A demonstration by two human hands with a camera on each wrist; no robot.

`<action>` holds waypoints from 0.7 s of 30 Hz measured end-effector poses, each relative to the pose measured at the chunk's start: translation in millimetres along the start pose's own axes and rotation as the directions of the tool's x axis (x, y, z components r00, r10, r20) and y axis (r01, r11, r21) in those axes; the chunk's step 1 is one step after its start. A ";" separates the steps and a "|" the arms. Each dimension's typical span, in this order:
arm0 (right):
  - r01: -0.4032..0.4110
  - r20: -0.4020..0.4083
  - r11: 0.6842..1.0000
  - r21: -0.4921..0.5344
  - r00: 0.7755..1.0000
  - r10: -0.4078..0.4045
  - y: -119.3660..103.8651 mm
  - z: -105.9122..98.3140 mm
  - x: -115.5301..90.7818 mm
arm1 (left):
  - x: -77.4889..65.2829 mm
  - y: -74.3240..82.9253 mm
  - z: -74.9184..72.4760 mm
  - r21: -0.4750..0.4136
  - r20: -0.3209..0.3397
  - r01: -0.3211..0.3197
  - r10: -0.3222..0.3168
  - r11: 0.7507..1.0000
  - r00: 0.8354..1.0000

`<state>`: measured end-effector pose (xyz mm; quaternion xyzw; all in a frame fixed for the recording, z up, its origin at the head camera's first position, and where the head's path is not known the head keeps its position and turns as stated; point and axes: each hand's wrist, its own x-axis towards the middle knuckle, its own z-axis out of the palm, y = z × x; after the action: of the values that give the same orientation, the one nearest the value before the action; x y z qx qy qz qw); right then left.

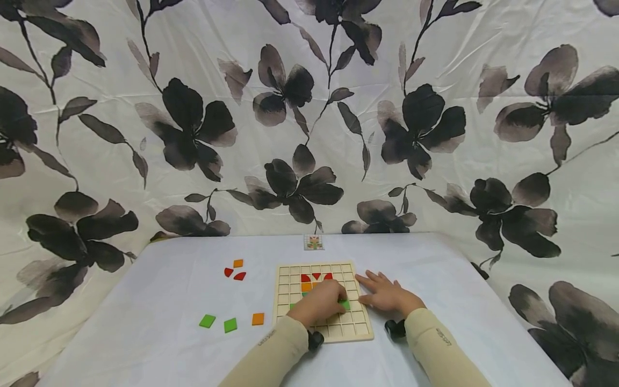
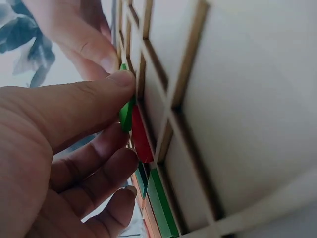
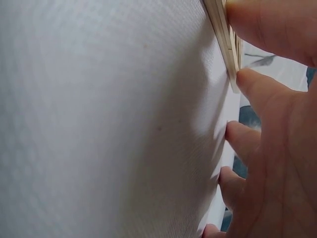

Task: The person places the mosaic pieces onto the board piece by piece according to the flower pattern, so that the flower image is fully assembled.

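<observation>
From where I sit, the flowered curtain [image 1: 300, 123] fills the far side, and the white table [image 1: 145, 322] spreads on my near side of it. The wooden board [image 1: 360, 325] lies just right of the table's middle, its grid partly covered by my left hand [image 1: 320, 303]. My right hand [image 1: 387, 294] lies with fingers spread at the board's right side, thumb and forefinger touching the edge; it grips nothing. At the far edge of the table sits a small picture card [image 1: 314, 242].

My left thumb and fingertips are pinched together on a green tile [image 2: 126, 116], over the right half of the board. That tile is what I judge matters: it sits right at the pinch, on the right side of my left hand, with my right hand near but apart from it. The left wrist view shows it nearly edge-on, so I can't tell any long axis, nor whether it is fully seated. A red piece [image 2: 142, 136] is close beside it. Loose green squares [image 1: 230, 325] lie on the table, left of the board.
</observation>
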<state>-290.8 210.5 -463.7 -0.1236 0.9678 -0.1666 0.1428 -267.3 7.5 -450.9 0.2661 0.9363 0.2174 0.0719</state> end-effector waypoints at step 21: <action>-0.013 -0.004 1.000 0.003 1.000 0.013 4.3 3.9 3.2 | -31.2 -8.9 -11.5 0.279 -0.068 -0.080 0.103 0.957 0.992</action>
<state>-293.3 212.3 -469.6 -0.1169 0.9685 -0.1676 0.1422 -247.9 -20.1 -444.1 0.3074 0.9463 0.0988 -0.0144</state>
